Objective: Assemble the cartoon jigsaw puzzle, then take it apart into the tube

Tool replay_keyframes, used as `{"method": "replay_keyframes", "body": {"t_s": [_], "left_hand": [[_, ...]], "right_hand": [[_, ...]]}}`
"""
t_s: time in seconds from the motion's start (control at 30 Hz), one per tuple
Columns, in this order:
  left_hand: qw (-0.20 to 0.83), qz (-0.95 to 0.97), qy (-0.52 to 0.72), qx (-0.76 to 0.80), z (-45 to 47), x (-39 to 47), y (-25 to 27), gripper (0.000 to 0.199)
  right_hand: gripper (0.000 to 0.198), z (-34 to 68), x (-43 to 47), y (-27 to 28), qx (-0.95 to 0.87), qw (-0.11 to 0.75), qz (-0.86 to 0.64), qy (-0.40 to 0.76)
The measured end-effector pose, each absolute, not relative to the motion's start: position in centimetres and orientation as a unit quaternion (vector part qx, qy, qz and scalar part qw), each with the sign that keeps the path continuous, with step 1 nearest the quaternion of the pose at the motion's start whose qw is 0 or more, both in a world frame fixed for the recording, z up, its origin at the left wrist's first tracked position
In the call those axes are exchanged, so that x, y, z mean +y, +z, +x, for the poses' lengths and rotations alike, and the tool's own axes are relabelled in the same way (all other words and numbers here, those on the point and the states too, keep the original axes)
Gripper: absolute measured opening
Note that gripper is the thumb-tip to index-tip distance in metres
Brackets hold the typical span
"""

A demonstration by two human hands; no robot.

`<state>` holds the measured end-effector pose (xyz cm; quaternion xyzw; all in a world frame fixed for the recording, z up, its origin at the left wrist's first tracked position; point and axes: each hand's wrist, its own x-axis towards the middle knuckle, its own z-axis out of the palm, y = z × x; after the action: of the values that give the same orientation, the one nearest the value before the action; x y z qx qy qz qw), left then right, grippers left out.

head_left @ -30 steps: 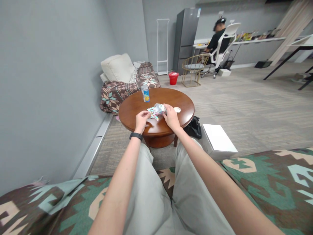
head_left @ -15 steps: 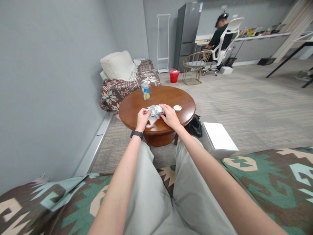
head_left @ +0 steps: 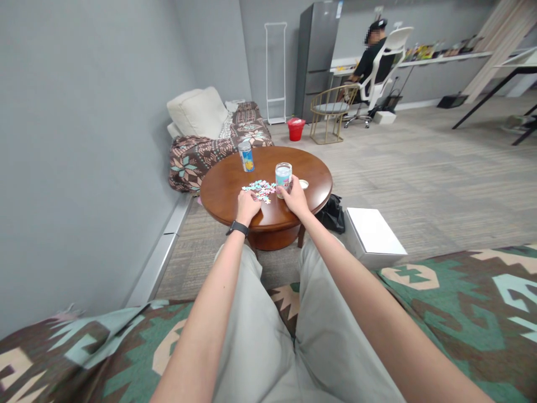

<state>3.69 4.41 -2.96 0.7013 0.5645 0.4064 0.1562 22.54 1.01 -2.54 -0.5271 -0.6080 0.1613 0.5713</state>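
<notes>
A clear jar (head_left: pixel 283 174) with a blue and pink label stands upright on the round brown table (head_left: pixel 226 207). My right hand (head_left: pixel 296 197) is wrapped round its right side and lower part. Left of the jar lies a loose heap of small pastel jigsaw puzzle pieces (head_left: pixel 260 189). At the heap's near left edge is my left hand (head_left: pixel 249 206), its fingers curled in and pressed together; what they hold, if anything, is hidden. A round white lid (head_left: pixel 303 184) lies just beyond my right hand, partly covered by it.
A blue and yellow can (head_left: pixel 246 157) stands toward the back left of the table. On the floor to the right are a white box (head_left: pixel 375 230) and a black bag (head_left: pixel 333 214). A person (head_left: pixel 369 59) sits far off beside a counter.
The jar was lying tipped over the puzzle pieces between both hands. Now it stands upright at the right in my right hand, with the heap uncovered. My left hand has come off the jar.
</notes>
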Motion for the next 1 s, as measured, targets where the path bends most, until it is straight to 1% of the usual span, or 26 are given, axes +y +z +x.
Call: {"method": "replay_keyframes", "body": {"t_s": [0.13, 0.2, 0.27, 0.37, 0.47, 0.6, 0.7, 0.8, 1.0], "left_hand": [[0.153, 0.706, 0.408, 0.558, 3.6, 4.3, -2.8, 0.015], [0.171, 0.707, 0.412, 0.549, 3.5, 4.2, -2.7, 0.017], [0.199, 0.701, 0.416, 0.544, 3.5, 4.1, -2.6, 0.018], [0.242, 0.683, 0.440, 0.531, 3.4, 3.8, -2.4, 0.014], [0.313, 0.661, 0.483, 0.482, 3.1, 3.7, -2.2, 0.008], [0.391, 0.614, 0.544, 0.418, 2.6, 3.8, -2.1, 0.016], [0.419, 0.585, 0.558, 0.414, 2.3, 4.0, -2.0, 0.020], [0.433, 0.578, 0.559, 0.407, 2.3, 4.0, -2.0, 0.019], [0.423, 0.602, 0.565, 0.373, 2.5, 3.6, -2.0, 0.014]], "right_hand": [[0.048, 22.6, 0.9, -2.5, -0.609, 0.568, -0.529, 0.162], [0.048, 22.6, 0.9, -2.5, -0.610, 0.567, -0.531, 0.160], [0.047, 22.6, 1.0, -2.6, -0.610, 0.565, -0.532, 0.159], [0.048, 22.6, 1.0, -2.6, -0.609, 0.562, -0.538, 0.157], [0.050, 22.5, 0.9, -2.5, -0.615, 0.554, -0.540, 0.149], [0.056, 22.3, 0.6, -2.1, -0.651, 0.542, -0.518, 0.113], [0.060, 22.1, 0.2, -1.9, -0.693, 0.515, -0.499, 0.072], [0.061, 21.8, 0.0, -1.9, -0.730, 0.469, -0.496, 0.037], [0.059, 21.4, -0.4, -1.7, -0.764, 0.410, -0.498, -0.012]]}}
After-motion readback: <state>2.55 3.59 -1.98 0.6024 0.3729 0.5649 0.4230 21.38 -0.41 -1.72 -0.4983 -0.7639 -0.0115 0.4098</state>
